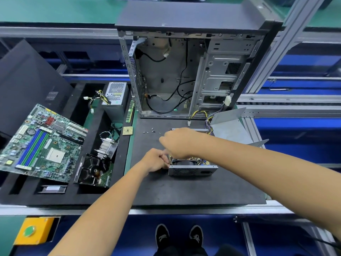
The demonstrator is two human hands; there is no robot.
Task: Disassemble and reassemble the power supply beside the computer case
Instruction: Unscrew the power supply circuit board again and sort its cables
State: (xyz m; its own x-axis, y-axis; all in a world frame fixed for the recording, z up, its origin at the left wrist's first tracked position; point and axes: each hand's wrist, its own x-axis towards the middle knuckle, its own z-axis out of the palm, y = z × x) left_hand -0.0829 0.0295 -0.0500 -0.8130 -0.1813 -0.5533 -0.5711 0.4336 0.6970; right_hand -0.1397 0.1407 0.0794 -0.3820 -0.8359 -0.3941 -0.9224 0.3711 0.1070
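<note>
The opened power supply (192, 169) lies on the dark mat (184, 191) in front of the computer case (184, 71), its lid off and its fan and circuit board showing. My left hand (156, 161) grips the supply's left front corner with curled fingers. My right hand (179, 142) hovers over the supply's left side with fingers curled downward; what they pinch is hidden. The grey metal lid (232, 130) lies behind and to the right. Several small screws (152, 131) are scattered on the mat beyond my hands.
A foam tray on the left holds a motherboard (42, 145), a heatsink (108, 147), a fan (94, 170), a second power supply (115, 100), a RAM stick (130, 112) and a CPU (127, 130). A yellow button box (33, 230) sits below the bench edge.
</note>
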